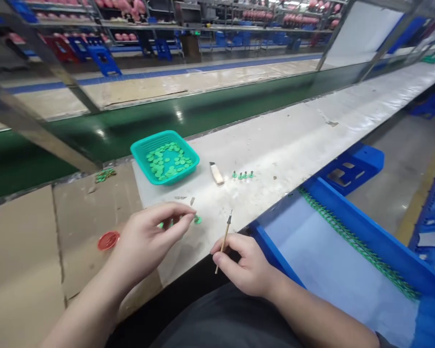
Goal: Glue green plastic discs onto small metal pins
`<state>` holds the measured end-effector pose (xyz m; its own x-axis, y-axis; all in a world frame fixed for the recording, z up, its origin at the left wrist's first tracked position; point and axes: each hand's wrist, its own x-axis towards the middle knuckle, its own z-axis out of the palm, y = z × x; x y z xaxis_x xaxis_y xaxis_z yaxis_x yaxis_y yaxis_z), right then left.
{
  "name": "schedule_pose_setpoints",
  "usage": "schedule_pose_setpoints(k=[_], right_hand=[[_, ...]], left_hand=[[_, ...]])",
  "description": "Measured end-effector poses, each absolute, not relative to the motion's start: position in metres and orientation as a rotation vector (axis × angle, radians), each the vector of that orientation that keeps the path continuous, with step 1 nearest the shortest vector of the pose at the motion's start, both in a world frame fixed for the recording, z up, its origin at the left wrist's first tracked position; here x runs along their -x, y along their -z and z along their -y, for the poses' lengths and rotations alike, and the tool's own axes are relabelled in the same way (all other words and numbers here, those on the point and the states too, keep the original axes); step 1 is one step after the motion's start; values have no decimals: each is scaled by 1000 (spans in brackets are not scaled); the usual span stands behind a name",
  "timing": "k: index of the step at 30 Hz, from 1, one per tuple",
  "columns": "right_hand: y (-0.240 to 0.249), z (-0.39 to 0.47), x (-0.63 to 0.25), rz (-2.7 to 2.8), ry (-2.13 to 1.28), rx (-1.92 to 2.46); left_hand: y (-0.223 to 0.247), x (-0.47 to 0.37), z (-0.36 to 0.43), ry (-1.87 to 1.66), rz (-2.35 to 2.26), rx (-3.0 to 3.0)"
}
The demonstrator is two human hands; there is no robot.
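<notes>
Long and white, the work table [297, 140] runs far down the room, with a shiny green belt [137, 125] beside it and shelves of pink things way at the back. Brown cardboard [29, 251] covers the near end of the table.

A person sits at the table. Their left hand [148, 239] is low over the table top, and its thumb and first finger are pressed close together, as if they pinch something very small. I cannot tell if there is a piece between them. Some little green pieces [197, 220] lie right by the fingertips, so they are easy to pick up.

Their right hand [244, 263] pinches a thin brush [224, 237] like a pencil, with the other fingers curled in. The dark tip points up and away from the table, probably so it does not smear anything while it waits.

A green basket [145, 159] sits a bit further back, full of many flat green pieces. It is close enough for an arm to reach it. Next to it lies a small pale tool [216, 173], and beside that stand four tiny green parts [242, 175] in a neat row, well apart from the loose ones, maybe so they do not get mixed up.

A red lid [108, 240] rests on the cardboard just left of the left hand. A blue tray [384, 246] with a green cord [355, 241] in it sits low on the person's right side.
</notes>
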<state>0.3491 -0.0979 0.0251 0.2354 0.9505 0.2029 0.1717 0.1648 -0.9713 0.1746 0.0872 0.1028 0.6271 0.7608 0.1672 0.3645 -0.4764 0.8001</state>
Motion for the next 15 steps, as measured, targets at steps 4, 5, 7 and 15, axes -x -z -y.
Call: schedule_pose_setpoints(k=[4, 5, 7, 15], right_hand=[[-24, 105, -360, 1144, -776, 1341], [-24, 106, -362, 1136, -775, 1345], [-24, 109, -364, 1128, -770, 1347], [-27, 102, -385, 1104, -715, 1479]], left_hand=[[-84, -264, -117, -660, -796, -2219], [-78, -282, -123, -653, -801, -2244], [-67, -308, -133, -631, -826, -2283], [-61, -315, -137, -627, -780, -2271]])
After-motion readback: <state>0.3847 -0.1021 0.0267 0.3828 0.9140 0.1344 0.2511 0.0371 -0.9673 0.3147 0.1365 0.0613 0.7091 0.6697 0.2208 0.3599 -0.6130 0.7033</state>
